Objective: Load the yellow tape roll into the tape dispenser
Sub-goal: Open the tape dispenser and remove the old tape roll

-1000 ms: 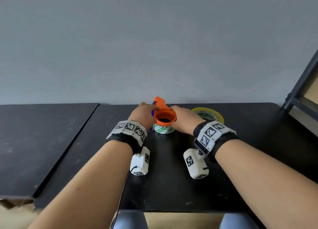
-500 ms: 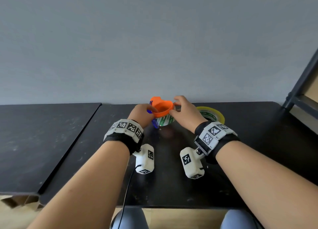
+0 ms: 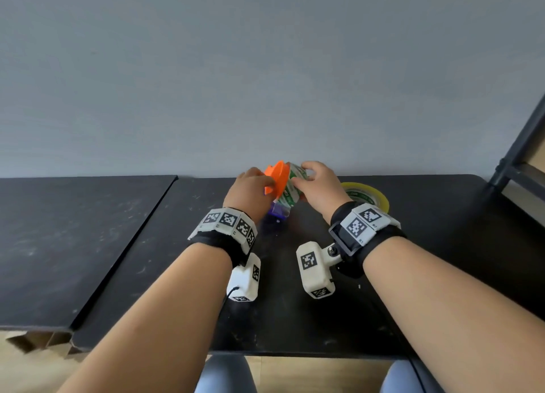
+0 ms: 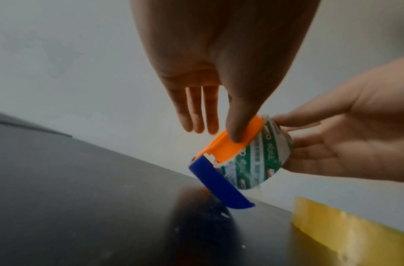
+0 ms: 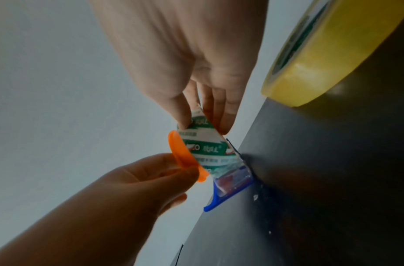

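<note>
Head view from above; both wrist views close, sharing the tape dispenser (image 4: 228,162)

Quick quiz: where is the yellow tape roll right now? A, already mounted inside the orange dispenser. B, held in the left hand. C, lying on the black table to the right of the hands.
C: the yellow tape roll lies flat on the black table, right of the right hand, touched by neither hand.

Tape dispenser (image 3: 277,183): orange body with a blue blade end (image 4: 219,181), carrying a spent core (image 5: 203,149) printed in green and white bands with small red marks. Yellow tape roll (image 3: 374,196) — translucent yellow, its inner core green-printed. Tabletop (image 3: 147,245) — matte black with pale scuffs; wrist bands (image 3: 227,223) white with black square-code patterns.
</note>
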A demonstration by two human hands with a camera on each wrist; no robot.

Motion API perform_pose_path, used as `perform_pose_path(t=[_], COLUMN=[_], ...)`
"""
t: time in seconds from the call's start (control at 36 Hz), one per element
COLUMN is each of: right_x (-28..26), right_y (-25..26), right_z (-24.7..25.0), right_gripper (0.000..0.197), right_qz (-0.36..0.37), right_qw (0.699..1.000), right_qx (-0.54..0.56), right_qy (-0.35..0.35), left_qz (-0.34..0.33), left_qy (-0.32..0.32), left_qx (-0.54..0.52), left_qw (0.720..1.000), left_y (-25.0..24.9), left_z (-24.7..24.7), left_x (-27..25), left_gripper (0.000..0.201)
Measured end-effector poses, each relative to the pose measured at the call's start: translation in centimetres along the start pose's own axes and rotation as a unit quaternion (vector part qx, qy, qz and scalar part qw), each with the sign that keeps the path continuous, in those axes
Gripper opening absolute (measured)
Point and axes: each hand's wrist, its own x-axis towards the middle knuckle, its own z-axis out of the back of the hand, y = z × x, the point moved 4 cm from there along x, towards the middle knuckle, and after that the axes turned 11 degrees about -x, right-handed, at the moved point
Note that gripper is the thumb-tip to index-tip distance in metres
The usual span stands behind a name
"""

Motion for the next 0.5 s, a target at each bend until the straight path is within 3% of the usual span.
perform_pose_path(t=[0.08, 0.31, 0.5], right_x=[0.0, 0.3, 0.4], right_y=[0.1, -0.1, -1.0], right_z=[-0.2, -0.2, 0.2], right_gripper=[0.050, 0.052, 0.058], right_qz=[0.009, 0.008, 0.001], right_qw=[1.000, 0.999, 0.998], right_qx=[-0.002, -0.018, -0.011], right_qy=[-0.003, -0.046, -0.054], left_qz=[0.025, 0.058, 0.069], left_qy=[0.010, -0.064, -0.092], left_qx=[-0.035, -0.109, -0.075], left_qw=[0.999, 0.990, 0.991], left_y=[0.1, 1.4, 2.2], left_z=[-0.1, 0.7, 1.5], left_x=[-0.2, -0.4, -0.2], left_gripper=[0.023, 0.021, 0.020])
